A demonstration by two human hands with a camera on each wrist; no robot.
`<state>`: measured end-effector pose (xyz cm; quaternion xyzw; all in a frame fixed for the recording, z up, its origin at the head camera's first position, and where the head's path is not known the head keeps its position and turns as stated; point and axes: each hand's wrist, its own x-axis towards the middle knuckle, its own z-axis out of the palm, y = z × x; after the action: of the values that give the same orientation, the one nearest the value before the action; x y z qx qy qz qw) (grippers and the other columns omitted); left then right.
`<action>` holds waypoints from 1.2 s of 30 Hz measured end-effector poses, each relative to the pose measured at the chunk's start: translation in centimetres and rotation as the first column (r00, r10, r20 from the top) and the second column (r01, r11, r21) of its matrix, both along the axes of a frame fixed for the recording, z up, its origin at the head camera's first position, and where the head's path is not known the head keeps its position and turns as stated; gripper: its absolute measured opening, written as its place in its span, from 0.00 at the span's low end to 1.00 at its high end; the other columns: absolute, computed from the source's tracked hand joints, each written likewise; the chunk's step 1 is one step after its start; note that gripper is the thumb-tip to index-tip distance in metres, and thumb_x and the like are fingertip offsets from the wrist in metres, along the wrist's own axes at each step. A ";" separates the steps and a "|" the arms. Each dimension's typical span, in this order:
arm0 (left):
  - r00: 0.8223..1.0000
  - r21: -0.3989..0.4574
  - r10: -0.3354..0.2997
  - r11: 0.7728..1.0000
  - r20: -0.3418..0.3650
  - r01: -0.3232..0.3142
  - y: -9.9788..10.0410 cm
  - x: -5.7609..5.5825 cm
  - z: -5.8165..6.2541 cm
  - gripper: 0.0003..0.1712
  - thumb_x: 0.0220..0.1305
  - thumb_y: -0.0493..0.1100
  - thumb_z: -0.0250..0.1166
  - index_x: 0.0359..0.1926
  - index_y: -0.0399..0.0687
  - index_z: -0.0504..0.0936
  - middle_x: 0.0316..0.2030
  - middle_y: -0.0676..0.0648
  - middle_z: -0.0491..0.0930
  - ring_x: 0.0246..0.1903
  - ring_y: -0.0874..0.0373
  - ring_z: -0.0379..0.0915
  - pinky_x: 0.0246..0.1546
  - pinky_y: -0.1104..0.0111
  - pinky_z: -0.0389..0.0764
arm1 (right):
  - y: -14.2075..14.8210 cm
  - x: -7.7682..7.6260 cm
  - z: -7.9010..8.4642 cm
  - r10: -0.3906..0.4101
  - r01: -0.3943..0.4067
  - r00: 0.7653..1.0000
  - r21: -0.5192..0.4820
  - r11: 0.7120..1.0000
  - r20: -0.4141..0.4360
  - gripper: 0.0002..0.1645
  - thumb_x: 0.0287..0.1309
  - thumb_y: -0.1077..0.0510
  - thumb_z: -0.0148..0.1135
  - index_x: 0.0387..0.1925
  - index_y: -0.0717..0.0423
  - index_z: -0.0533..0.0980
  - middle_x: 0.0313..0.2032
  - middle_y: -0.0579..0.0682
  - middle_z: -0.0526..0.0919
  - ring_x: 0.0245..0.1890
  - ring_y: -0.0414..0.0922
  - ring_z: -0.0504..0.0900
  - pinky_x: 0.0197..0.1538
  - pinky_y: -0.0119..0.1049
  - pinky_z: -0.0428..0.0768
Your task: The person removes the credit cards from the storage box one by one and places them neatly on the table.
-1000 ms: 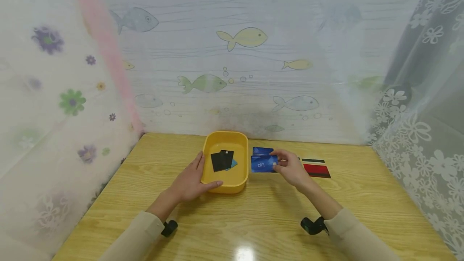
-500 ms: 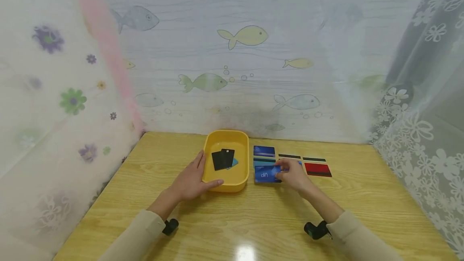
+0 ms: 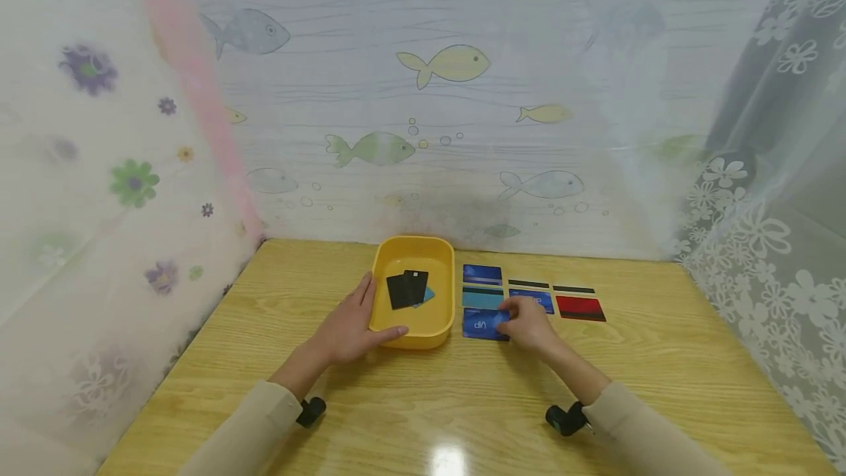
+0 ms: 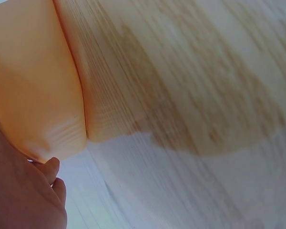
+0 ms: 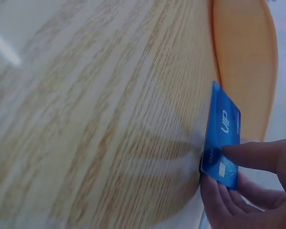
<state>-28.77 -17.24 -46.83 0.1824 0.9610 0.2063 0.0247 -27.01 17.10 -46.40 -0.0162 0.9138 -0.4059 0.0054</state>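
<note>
My right hand (image 3: pixel 529 323) pinches a blue VIP card (image 3: pixel 481 325) by its right end, low over the table, in front of a light-blue card (image 3: pixel 482 297). In the right wrist view the thumb lies on the printed face of the VIP card (image 5: pixel 224 131) and the fingers are behind it. My left hand (image 3: pixel 346 325) grips the near left corner of a yellow plastic bin (image 3: pixel 415 340), its thumb over the rim and its fingers along the outer left wall. Two black cards (image 3: pixel 408 289) and part of a blue card (image 3: pixel 426 296) lie inside the bin.
Right of the bin lie cards in columns: a dark-blue one (image 3: pixel 482 274), another blue VIP card (image 3: pixel 540 301) partly behind my hand, a red one (image 3: pixel 580 308), and pale ones with black stripes (image 3: pixel 573 289). Fish-patterned curtain (image 3: pixel 423 197) borders the wooden table (image 3: pixel 396 402) at the back.
My right hand has brought the VIP card toward me and lower, from over the other cards to in front of the light-blue one, uncovering the cards behind. The left hand keeps its place.
</note>
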 end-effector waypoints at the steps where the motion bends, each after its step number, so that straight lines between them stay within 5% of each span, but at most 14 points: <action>1: 1.000 0.000 0.000 1.000 0.000 0.000 0.0 0.0 0.0 0.75 0.54 0.88 0.51 0.82 0.40 0.39 0.82 0.42 0.35 0.78 0.40 0.46 0.74 0.46 0.58 | 0.0 0.0 0.0 0.006 -0.006 1.000 0.018 1.000 -0.012 0.17 0.51 0.70 0.72 0.45 0.69 0.82 0.35 0.55 0.81 0.35 0.48 0.74 0.38 0.41 0.76; 36: 1.000 0.008 -0.004 1.000 0.000 0.004 0.1 0.1 0.1 0.74 0.56 0.87 0.52 0.81 0.38 0.39 0.82 0.40 0.36 0.78 0.38 0.45 0.74 0.46 0.58 | -0.2 -0.7 -0.1 0.139 -0.131 0.989 0.139 0.982 -0.048 0.18 0.51 0.73 0.68 0.46 0.74 0.82 0.45 0.64 0.86 0.45 0.56 0.81 0.52 0.54 0.81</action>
<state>-28.63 -17.13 -46.73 0.1843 0.9599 0.2099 0.0245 -27.70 16.87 -46.50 -0.0892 0.9359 -0.3408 0.0077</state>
